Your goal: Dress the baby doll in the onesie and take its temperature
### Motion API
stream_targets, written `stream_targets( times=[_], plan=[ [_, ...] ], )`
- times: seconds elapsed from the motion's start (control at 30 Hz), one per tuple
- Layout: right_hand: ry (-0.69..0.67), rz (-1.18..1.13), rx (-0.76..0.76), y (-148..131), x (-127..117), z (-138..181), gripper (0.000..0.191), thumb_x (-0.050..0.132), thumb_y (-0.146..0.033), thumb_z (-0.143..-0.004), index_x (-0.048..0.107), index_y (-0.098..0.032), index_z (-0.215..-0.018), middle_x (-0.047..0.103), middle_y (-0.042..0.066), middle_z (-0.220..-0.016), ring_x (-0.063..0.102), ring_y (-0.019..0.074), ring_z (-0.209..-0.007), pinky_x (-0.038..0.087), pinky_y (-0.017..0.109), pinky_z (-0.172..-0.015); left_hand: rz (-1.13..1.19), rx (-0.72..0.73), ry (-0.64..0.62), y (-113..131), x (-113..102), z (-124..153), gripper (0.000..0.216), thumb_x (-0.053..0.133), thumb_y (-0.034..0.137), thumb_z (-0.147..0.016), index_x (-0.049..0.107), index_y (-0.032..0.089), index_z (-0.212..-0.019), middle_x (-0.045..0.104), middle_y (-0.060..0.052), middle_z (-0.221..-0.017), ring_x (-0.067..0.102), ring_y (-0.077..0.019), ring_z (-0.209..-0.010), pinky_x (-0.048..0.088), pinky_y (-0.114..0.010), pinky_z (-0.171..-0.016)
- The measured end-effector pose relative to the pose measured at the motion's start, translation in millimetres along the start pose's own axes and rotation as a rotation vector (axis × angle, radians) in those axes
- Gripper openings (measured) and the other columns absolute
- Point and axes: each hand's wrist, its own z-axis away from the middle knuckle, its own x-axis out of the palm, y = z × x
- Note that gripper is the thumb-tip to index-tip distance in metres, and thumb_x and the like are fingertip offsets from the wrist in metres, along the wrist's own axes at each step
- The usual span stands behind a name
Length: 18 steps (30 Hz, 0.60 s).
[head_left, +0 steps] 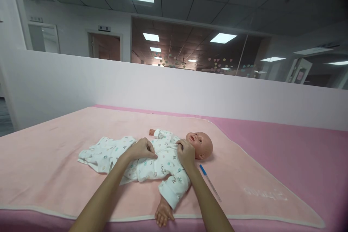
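A baby doll (203,144) lies on its back, head to the right, dressed in a white patterned baby shirt (165,163). My left hand (143,148) is closed at the shirt's front, near the lower belly, with thumb and fingers pinching the cloth. Just below the doll's chin, my right hand (186,152) is closed on the shirt's front edge by the neck. Between both hands runs the shirt's front opening. White patterned baby pants (100,157) lie to the left, over the place of the doll's legs. Parts of the shirt are hidden behind my hands.
Beneath the doll is a pink blanket (54,174) with a white border, over a darker pink padded surface (304,152). A thermometer-like stick with a blue end (208,180) lies right of my right forearm. A white low wall (152,87) stands behind, with glass above.
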Motion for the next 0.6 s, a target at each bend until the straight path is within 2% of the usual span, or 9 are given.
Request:
stream_targets(
  times=[0.27,0.6],
  plan=[
    [0.019,-0.011,-0.015,-0.6,0.3,-0.3,0.025,0.035,-0.008,-0.069,0.058,-0.018,-0.063,0.061,0.002,-0.064,0.053,0.0135,-0.065,0.037,0.022,-0.061,0.029,0.045,-0.066,-1.4,-6.3,1.3,0.02,0.06,0.031,-0.06,0.071,0.017,-0.069,0.068,-0.004,-0.076,0.058,-0.0176,-0.073,0.04,-0.022,-0.057],
    [0.004,-0.007,-0.012,0.4,0.7,-0.7,0.025,0.036,-0.009,-0.07,0.058,-0.018,-0.063,0.062,0.001,-0.065,0.053,0.0134,-0.064,0.036,0.023,-0.061,0.022,0.053,-0.063,2.6,-8.1,3.8,0.019,0.062,0.03,-0.059,0.071,0.016,-0.068,0.068,-0.004,-0.075,0.057,-0.0164,-0.071,0.04,-0.02,-0.057]
  ],
)
